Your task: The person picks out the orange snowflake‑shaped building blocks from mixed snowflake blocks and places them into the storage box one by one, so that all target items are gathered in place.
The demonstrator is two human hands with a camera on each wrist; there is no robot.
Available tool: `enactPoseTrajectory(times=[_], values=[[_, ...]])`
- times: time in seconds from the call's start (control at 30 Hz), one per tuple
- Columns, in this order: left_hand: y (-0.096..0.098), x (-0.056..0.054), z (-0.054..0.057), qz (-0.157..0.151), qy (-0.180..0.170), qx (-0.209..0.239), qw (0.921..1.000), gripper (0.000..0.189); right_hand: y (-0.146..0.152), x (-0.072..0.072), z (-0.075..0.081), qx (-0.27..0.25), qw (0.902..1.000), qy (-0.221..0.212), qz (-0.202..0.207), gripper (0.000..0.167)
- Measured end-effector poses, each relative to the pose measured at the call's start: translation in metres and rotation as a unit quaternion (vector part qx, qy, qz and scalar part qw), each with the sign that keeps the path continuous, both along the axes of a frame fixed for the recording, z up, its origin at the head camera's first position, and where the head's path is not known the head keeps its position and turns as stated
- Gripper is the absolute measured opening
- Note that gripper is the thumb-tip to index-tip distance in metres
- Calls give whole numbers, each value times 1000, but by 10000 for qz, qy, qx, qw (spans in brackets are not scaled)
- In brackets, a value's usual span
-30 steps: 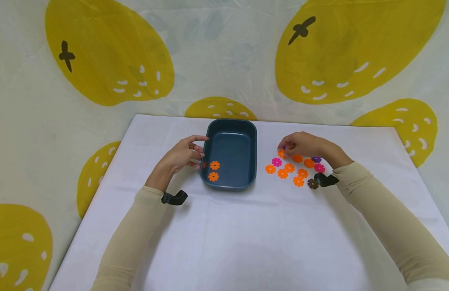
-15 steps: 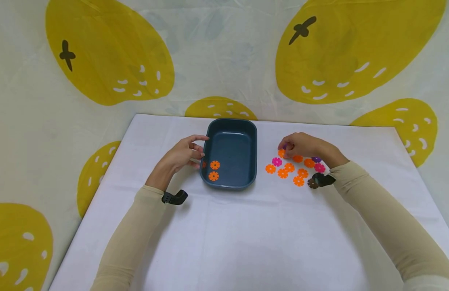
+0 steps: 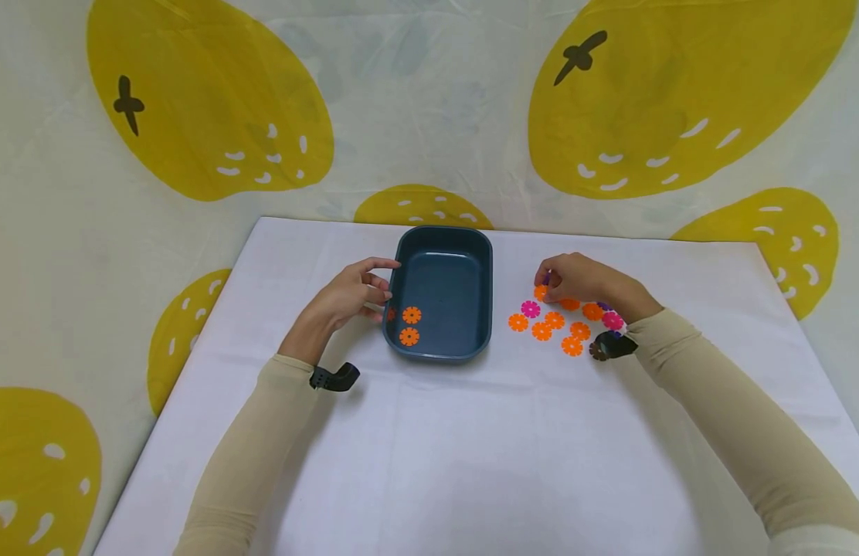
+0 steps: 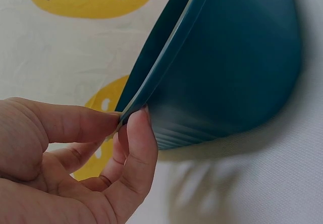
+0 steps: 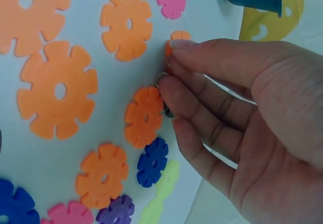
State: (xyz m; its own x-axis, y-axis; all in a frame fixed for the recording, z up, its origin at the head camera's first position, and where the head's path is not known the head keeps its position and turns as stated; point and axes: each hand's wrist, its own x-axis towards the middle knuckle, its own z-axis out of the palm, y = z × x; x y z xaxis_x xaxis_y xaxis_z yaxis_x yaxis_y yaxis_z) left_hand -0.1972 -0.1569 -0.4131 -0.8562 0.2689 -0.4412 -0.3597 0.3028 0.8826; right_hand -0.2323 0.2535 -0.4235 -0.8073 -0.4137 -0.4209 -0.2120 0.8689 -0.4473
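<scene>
The dark blue plastic tub point(image 3: 446, 301) stands on the white-covered table, with orange notched discs point(image 3: 411, 315) lying inside at its near left. My left hand point(image 3: 349, 296) is at its left side; in the left wrist view thumb and fingers pinch the rim point(image 4: 166, 57). My right hand point(image 3: 582, 278) is over the loose discs to the right of the tub. Its thumb and index fingertip pinch the edge of an orange snowflake-shaped building disc point(image 5: 180, 34), largely hidden by the fingers in the right wrist view.
Loose discs lie around the right hand: several orange point(image 3: 517, 323), pink point(image 3: 530, 309), a brown one point(image 3: 597, 351) partly under the black wrist strap, and blue point(image 5: 152, 162), purple point(image 5: 116, 211) and light green point(image 5: 166, 179) ones. A lemon-print cloth point(image 3: 429, 116) hangs behind the table.
The right forearm and wrist have shifted slightly to the left, covering more of the brown disc. The left hand and tub have not moved.
</scene>
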Motion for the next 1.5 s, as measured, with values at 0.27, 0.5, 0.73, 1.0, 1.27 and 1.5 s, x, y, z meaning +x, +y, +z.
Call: enactPoseTrajectory(times=[0.27, 0.5, 0.73, 1.0, 1.27, 1.5], values=[[0, 0, -1, 6, -29, -30, 10000, 58, 2, 1, 0, 81, 9999, 59, -15, 23], [-1, 0, -2, 9, -29, -31, 10000, 58, 1, 3, 1, 64, 9998, 198, 1, 22], [0, 0, 1, -19, -2, -3, 10000, 58, 1, 2, 2, -32, 9982, 577, 132, 19], [-1, -1, -1, -13, -30, 10, 10000, 58, 3, 4, 3, -51, 9983, 586, -14, 17], [-1, -1, 1, 3, -39, 29, 10000, 58, 6, 4, 7, -175, 9981, 595, 55, 14], [-1, -1, 3, 3, -43, 3, 10000, 57, 8, 4, 8, -260, 9974, 629, 215, 9]])
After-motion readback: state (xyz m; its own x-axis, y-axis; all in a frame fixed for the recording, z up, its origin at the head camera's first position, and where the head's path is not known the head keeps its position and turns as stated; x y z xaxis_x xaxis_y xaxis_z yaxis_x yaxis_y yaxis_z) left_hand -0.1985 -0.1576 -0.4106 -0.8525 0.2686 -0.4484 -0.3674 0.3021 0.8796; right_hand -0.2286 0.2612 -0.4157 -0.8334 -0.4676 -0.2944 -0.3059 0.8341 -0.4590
